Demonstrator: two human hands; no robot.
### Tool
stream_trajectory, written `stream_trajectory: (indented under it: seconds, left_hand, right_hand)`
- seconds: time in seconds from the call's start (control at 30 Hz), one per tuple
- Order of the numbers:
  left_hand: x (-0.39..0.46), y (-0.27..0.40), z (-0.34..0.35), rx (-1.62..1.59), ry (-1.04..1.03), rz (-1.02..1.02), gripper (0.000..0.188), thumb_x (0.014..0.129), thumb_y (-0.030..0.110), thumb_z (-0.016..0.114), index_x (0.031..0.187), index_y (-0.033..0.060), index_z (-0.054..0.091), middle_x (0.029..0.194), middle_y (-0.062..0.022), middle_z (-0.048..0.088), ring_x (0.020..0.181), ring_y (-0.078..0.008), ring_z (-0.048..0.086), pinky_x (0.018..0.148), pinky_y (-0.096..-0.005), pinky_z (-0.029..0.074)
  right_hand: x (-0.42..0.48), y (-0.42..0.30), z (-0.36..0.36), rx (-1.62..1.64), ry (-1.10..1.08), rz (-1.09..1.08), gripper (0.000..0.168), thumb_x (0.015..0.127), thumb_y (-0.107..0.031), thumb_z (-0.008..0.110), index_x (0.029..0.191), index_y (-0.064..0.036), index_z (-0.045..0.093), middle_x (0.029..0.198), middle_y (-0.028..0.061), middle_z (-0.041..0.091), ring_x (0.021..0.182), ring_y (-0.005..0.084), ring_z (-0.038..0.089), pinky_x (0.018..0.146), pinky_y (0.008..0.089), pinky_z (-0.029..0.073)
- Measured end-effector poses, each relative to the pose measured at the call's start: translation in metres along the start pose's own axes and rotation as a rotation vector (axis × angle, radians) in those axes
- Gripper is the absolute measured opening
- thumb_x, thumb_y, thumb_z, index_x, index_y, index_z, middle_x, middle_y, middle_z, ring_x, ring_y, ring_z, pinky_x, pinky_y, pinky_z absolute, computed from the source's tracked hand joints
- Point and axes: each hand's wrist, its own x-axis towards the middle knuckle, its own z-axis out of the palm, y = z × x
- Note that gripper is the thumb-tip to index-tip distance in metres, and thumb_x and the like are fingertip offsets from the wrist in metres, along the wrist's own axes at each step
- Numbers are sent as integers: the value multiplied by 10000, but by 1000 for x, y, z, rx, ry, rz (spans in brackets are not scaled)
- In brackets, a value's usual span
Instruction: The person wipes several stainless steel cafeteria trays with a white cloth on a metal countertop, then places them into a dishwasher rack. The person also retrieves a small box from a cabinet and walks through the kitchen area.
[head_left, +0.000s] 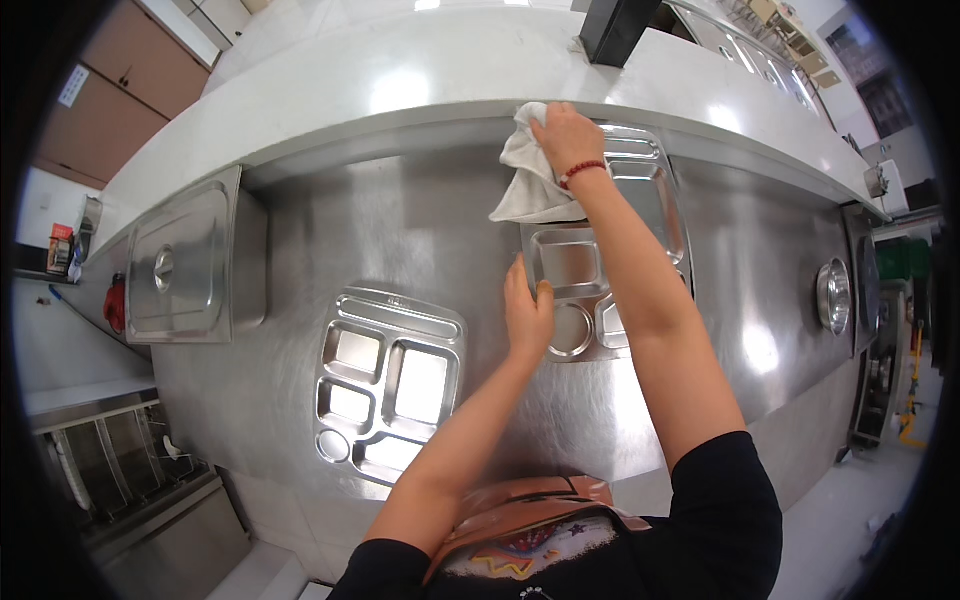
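My right hand (568, 139) grips a pale cloth (529, 176), which drapes over the far left corner of a stainless-steel compartment tray (566, 262). Against that tray's left edge rests my left hand (529, 311), its thumb over the rim and the fingers along the side. My right forearm hides part of the tray's middle. To the left, apart from both hands, a second compartment tray (381, 349) lies face up on the steel worktop (480, 420). Nothing shows in its compartments.
At the left stands a lidded steel food pan (184, 259). A round steel bowl (832, 296) sits at the right end. Beyond the worktop runs a raised white ledge (315, 97) with a dark post (615, 30). Below left is a unit with metal dividers (112, 457).
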Motion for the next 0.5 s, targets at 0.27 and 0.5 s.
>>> stream_trajectory:
  seconds: [0.27, 0.5]
  left_hand:
    - [-1, -3, -2, 7, 49, 54, 534, 852, 116, 486, 1330, -75, 343, 1311, -254, 417, 1221, -380, 400, 1028, -413, 315]
    - [0, 3, -1, 28, 34, 95, 529, 852, 103, 480, 1330, -77, 340, 1322, -248, 413, 1237, -376, 393, 1045, -407, 302]
  right_hand:
    - [-53, 12, -18, 4, -81, -186, 333, 827, -396, 565, 901, -71, 555, 870, 95, 600, 759, 298, 631, 664, 429, 509]
    - [-25, 133, -72, -367, -298, 280, 278, 853, -334, 544, 925, -70, 593, 936, 126, 633, 842, 312, 637, 687, 431, 515]
